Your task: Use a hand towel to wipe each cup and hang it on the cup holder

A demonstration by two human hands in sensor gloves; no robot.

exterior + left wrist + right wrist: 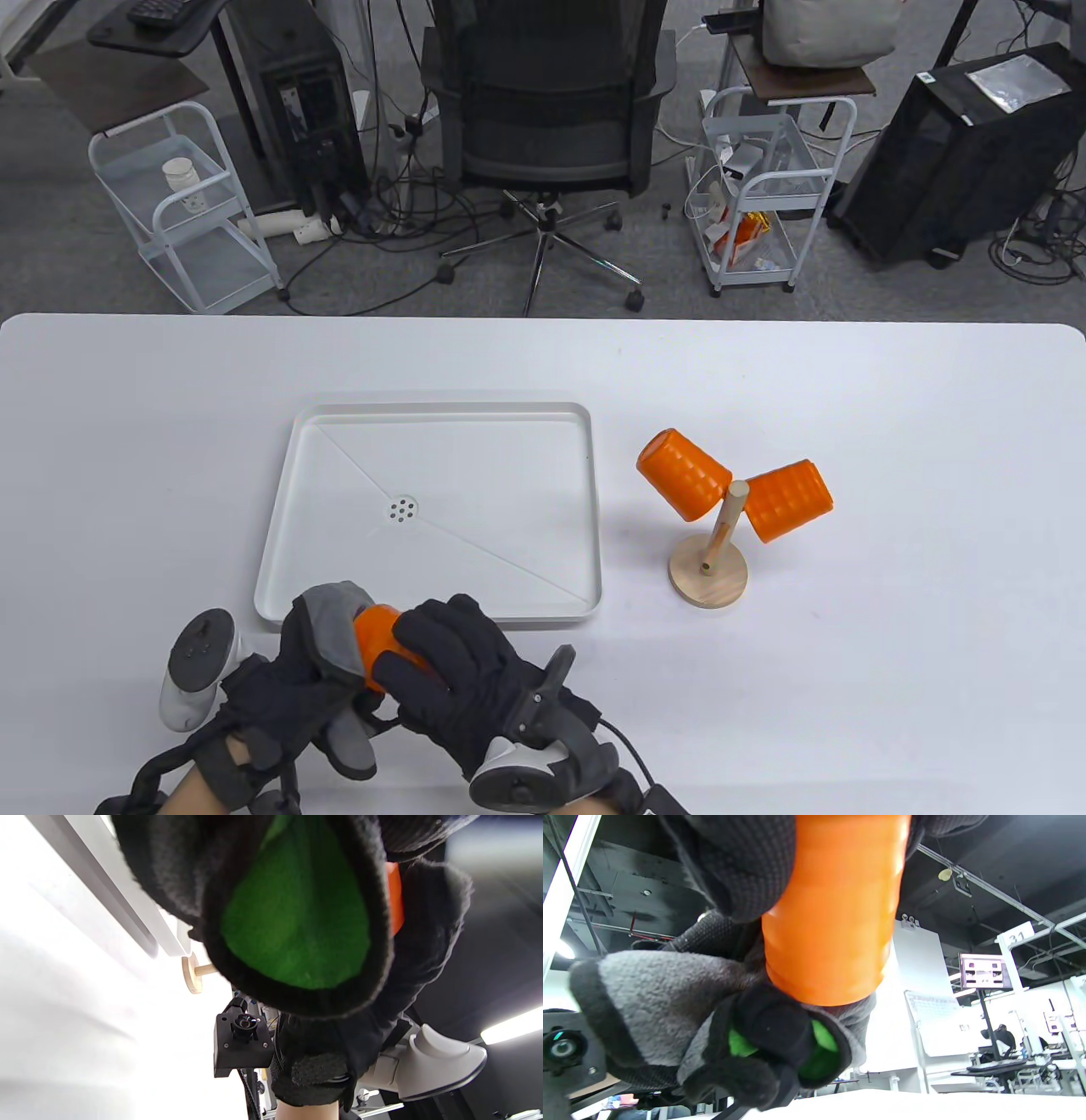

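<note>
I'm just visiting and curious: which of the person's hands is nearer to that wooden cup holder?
Right. The right hand grips the orange cup on the side facing the cup holder; the left hand, with the towel, is farther.

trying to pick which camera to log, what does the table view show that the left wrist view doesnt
Only the table view shows the two orange cups already hung on the cup holder, the drain in the white tray, the left hand, and the office chair.

Only the left wrist view shows the towel's green side.

Both show the right hand, the held orange cup, the towel, and the holder's wooden base.
</note>
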